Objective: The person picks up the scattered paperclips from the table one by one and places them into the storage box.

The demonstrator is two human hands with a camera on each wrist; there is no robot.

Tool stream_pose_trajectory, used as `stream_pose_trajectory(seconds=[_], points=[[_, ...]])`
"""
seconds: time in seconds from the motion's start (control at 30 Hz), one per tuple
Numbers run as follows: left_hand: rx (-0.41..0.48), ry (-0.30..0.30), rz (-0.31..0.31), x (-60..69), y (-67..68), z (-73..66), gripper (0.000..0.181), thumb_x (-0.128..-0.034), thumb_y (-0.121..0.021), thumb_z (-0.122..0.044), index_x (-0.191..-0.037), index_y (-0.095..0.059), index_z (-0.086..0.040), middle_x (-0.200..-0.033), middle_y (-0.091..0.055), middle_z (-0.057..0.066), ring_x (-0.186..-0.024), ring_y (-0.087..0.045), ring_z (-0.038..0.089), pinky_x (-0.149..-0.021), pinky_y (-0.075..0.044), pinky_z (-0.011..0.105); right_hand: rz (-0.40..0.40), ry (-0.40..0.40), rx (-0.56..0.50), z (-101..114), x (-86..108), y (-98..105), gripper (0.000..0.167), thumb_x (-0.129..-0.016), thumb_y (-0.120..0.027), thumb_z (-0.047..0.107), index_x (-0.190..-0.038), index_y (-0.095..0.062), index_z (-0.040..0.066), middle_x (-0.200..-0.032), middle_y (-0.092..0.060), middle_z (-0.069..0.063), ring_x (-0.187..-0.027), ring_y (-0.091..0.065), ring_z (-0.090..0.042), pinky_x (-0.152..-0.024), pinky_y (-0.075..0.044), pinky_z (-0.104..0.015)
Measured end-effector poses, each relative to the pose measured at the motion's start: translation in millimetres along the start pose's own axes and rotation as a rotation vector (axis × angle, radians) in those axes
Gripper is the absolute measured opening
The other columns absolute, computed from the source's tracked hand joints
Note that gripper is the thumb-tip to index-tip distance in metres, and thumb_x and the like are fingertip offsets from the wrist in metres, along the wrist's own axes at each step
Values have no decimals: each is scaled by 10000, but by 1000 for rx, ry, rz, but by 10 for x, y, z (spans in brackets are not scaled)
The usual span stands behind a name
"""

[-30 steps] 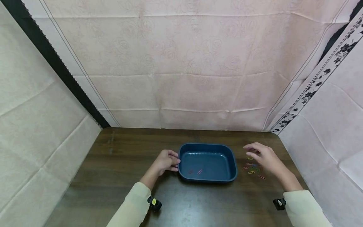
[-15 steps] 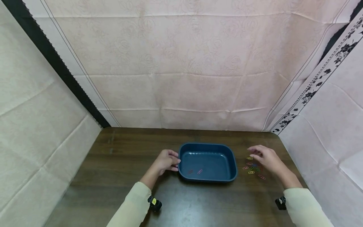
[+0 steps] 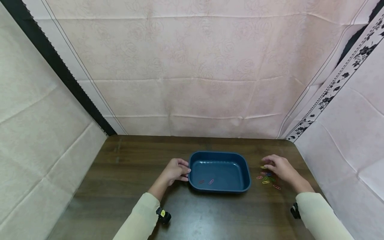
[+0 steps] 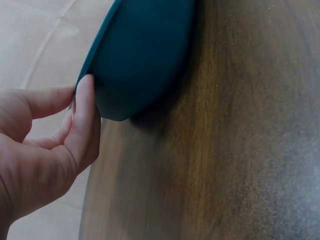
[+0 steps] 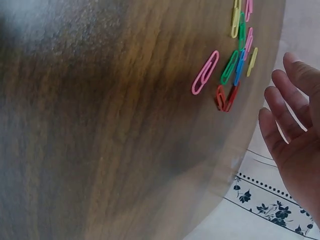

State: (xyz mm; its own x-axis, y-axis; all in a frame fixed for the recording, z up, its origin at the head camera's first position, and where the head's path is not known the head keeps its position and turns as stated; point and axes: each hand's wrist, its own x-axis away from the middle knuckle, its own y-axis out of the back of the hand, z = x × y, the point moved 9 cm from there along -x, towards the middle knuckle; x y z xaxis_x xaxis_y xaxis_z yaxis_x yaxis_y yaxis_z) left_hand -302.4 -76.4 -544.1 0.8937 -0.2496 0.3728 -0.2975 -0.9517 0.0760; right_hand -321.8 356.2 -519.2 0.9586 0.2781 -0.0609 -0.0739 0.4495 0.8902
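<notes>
Broadly, we look down on a brown wood-grained table (image 3: pixel 126 180), and near its middle sits a dark blue tray (image 3: pixel 228 173), rectangular, round-cornered, smooth and glossy inside. Our left hand (image 3: pixel 177 170) pinches the tray's left rim, thumb on one face of the wall and fingertips on the other, as the left wrist view shows. To the right of the tray, our right hand (image 3: pixel 278 166) hangs with its fingers relaxed and a gap between them; we see nothing held there. Below and beside those fingers lies a loose cluster of paper clips (image 5: pixel 229 67), thin bent loops in pink, yellow, green, blue and red, some overlapping. One yellow clip (image 3: pixel 263 167) lies nearest, just by the right thumb and fingertips in the head view; we cannot tell whether they touch. The others lie nearer to us, a pink one (image 5: pixel 205 72) apart from the rest. Two more, a red clip (image 3: pixel 201 182) and a pinkish clip (image 3: pixel 211 181), rest on the tray's floor, toward its near left corner.
</notes>
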Motion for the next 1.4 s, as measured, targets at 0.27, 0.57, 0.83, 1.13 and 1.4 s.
stream_pose_trajectory(seconds=[0.27,0.57,0.83,1.13,1.4], points=[[1,1,2,3,-1,1,275,-1004,-635,-16,-1251,-571,87,-995,-654,206,-760,-679,219,-721,-664,355,52,-6,12,-110,-77,-127,139,-945,-731,85,-1083,-748,75,-992,-715,-35,-888,-646,-151,-772,-576,-344],[1,-1,2,12,0,-2,293,-997,-649,-16,-1258,-566,87,-1082,-655,284,-731,-702,212,-718,-663,355,50,6,14,-131,-107,-176,45,-925,-751,82,-966,-739,97,-901,-653,-1,-817,-597,-115,-705,-537,-285],[0,-5,-3,10,5,-6,283,-1004,-640,-20,-1257,-570,87,-1053,-663,262,-764,-706,232,-719,-664,355,55,-4,22,-138,-116,-199,82,-917,-751,57,-899,-699,117,-872,-616,0,-793,-570,-121,-676,-514,-272],[13,2,-3,0,-10,10,304,-992,-653,-17,-1265,-570,90,-990,-667,213,-753,-679,208,-698,-665,349,72,-1,41,-129,-125,-217,123,-911,-741,16,-864,-669,104,-829,-604,-8,-758,-548,-135,-656,-504,-293],[34,-3,5,1,-15,-7,332,-978,-656,5,-1277,-559,113,-980,-675,234,-743,-675,203,-669,-663,336,51,23,58,-110,-149,-219,182,-903,-741,5,-822,-634,128,-786,-578,18,-718,-519,-100,-628,-469,-273]])
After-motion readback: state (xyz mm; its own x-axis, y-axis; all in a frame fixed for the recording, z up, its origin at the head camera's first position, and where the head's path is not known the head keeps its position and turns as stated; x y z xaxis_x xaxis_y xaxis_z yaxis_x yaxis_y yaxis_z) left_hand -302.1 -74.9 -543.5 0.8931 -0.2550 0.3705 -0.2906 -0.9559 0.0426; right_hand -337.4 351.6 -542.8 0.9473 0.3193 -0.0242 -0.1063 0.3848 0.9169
